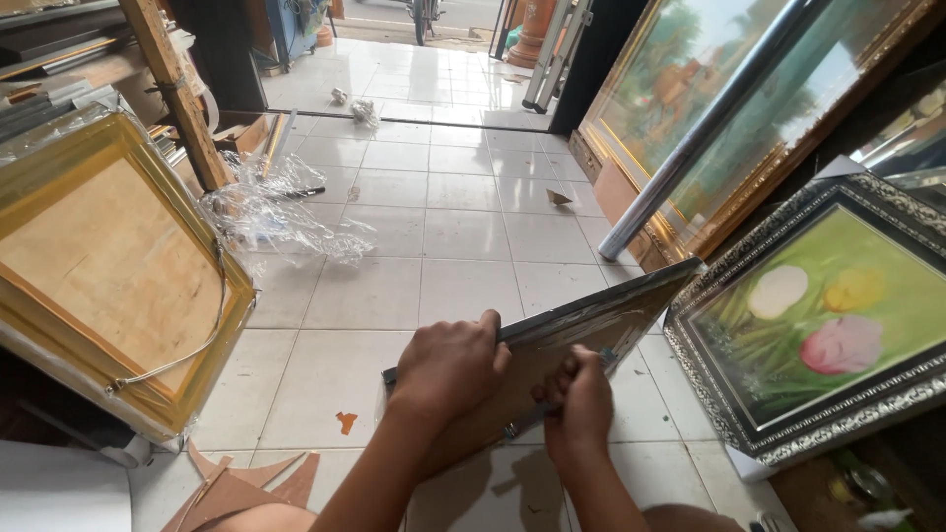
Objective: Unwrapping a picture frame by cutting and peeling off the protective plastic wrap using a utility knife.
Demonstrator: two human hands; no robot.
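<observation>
A flat brown backing board (591, 320) with a dark upper edge is held tilted above the tiled floor, its far corner pointing up to the right. My left hand (448, 365) grips its upper edge, fingers curled over the top. My right hand (579, 399) pinches something small against the board's face; what it holds is hidden by the fingers.
A gold frame (118, 271) wrapped in plastic, back side up with a hanging wire, leans at the left. Crumpled clear plastic (271, 212) lies on the floor. A dark ornate framed flower painting (818, 320) leans at the right, behind it large gold-framed paintings and a silver tube (690, 148). Cardboard scraps (236, 488) lie near my knee.
</observation>
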